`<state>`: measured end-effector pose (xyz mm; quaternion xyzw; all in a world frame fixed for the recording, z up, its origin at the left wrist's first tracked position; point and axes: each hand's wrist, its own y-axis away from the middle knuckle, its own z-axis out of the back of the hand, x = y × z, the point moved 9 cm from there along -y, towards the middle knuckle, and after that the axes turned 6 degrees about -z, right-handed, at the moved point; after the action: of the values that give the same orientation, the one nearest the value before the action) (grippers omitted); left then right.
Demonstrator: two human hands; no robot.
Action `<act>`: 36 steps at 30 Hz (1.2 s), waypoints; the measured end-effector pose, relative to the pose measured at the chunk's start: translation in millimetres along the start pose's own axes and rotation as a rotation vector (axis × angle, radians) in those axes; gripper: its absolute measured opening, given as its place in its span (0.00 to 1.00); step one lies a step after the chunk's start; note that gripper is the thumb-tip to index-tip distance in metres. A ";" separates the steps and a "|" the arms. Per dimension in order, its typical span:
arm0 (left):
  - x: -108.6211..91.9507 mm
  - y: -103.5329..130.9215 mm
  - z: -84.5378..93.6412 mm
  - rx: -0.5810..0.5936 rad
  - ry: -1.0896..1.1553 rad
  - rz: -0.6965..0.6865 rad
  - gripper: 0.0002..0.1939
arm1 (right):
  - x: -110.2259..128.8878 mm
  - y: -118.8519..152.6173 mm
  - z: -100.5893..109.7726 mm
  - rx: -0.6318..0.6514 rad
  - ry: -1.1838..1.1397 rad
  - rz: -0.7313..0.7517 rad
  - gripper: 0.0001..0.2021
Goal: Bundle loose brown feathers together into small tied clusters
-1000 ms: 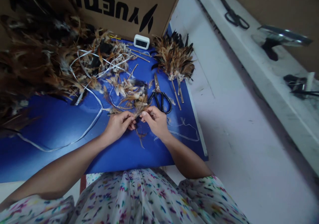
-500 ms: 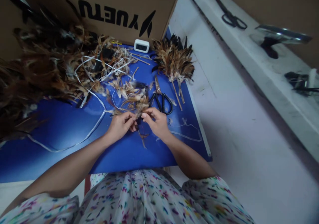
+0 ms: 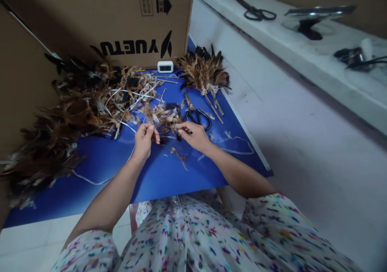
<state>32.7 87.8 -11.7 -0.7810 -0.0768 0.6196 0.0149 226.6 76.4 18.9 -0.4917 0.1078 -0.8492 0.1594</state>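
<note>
My left hand (image 3: 144,140) is closed in a pinch, with white string (image 3: 128,125) running up to it; a thin strand stretches from it toward my other hand. My right hand (image 3: 195,136) pinches the base of a small bunch of brown feathers (image 3: 172,123); the exact grip is partly hidden by the fingers. Black-handled scissors (image 3: 198,116) lie just beyond my right hand. A few loose feathers (image 3: 180,157) rest on the blue table (image 3: 175,179) nearer to me, below the hands.
A big heap of brown and black feathers (image 3: 72,106) spreads along the left. Feather bundles on sticks (image 3: 205,72) lie at the back right. A small white digital clock (image 3: 165,66) stands before a cardboard box (image 3: 130,26). More scissors (image 3: 256,13) lie on the ledge at right.
My hands have moved apart, the left one drawing away to the left from the feathers. The head view has shifted, showing more of the heap and box.
</note>
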 end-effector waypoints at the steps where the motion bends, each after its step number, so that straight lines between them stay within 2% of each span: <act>1: -1.2 -2.8 4.6 -0.030 0.005 -0.015 0.19 | 1.2 -1.1 -0.9 0.021 0.012 0.007 0.07; 6: -4.4 -12.8 21.4 -0.134 -0.032 -0.044 0.17 | 23.1 4.7 -6.1 0.180 0.220 0.067 0.06; 9: -7.4 -16.3 26.1 -0.169 -0.053 -0.070 0.16 | 30.8 22.9 -10.7 0.298 0.380 0.020 0.03; 11: -10.2 -18.2 28.2 -0.188 -0.057 -0.096 0.16 | 32.8 39.3 -12.1 0.342 0.423 -0.024 0.07; 14: -13.5 -20.9 31.4 -0.216 -0.057 -0.125 0.14 | 31.8 62.0 -12.2 0.345 0.443 -0.076 0.09; 16: -15.3 -22.5 33.4 -0.230 -0.051 -0.138 0.12 | 30.2 72.4 -12.7 0.330 0.470 -0.086 0.08; 20: -17.5 -24.3 33.9 -0.231 -0.057 -0.150 0.11 | 27.1 79.1 -12.8 0.261 0.464 -0.108 0.07; 26: -15.5 -22.8 25.7 -0.169 -0.099 -0.145 0.06 | 23.8 67.5 -13.0 0.208 0.433 -0.146 0.08; 31: -13.7 -20.9 13.1 -0.045 -0.051 -0.187 0.05 | 16.7 51.7 -2.2 0.178 0.195 -0.242 0.06; 36: -9.5 -16.7 -8.4 0.142 0.065 -0.192 0.16 | 12.0 45.2 9.2 0.181 -0.014 -0.326 0.06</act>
<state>37.1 103.6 1.4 -0.7868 -0.1066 0.5934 0.1321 236.5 29.8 17.7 -0.4923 -0.0512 -0.8666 0.0637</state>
